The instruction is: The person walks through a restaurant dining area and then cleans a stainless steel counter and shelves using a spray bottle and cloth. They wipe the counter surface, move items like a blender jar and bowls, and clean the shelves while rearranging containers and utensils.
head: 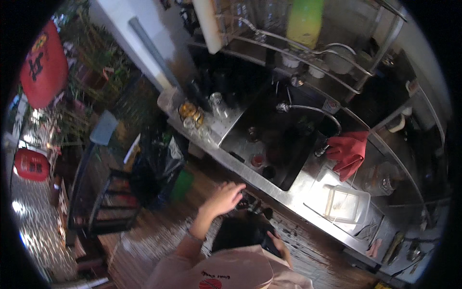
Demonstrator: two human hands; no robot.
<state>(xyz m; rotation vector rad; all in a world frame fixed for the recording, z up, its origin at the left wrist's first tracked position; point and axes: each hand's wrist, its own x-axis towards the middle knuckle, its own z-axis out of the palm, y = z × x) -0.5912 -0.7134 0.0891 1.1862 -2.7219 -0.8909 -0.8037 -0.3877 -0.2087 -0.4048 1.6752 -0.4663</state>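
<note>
My left hand (223, 199) is held out in front of the counter, its fingers slightly bent and nothing visible in them. Low beside my body, my right hand (278, 243) rests against something dark that I cannot make out; most of its palm is hidden. Ahead lies a dark sink (274, 141) with a small red-tinted cup (257, 160) and a clear glass (252, 133) inside. Its curved metal faucet (314, 109) rises at the back. A red cloth (348, 153) hangs to the right of the sink.
Several glasses (190, 111) stand on the left drainboard. A clear plastic container (344, 204) and a glass jar (380, 182) are on the right counter. Metal rack rails (299, 54) run above the back. A black chair (113, 202) and a black plastic bag (158, 166) are to my left.
</note>
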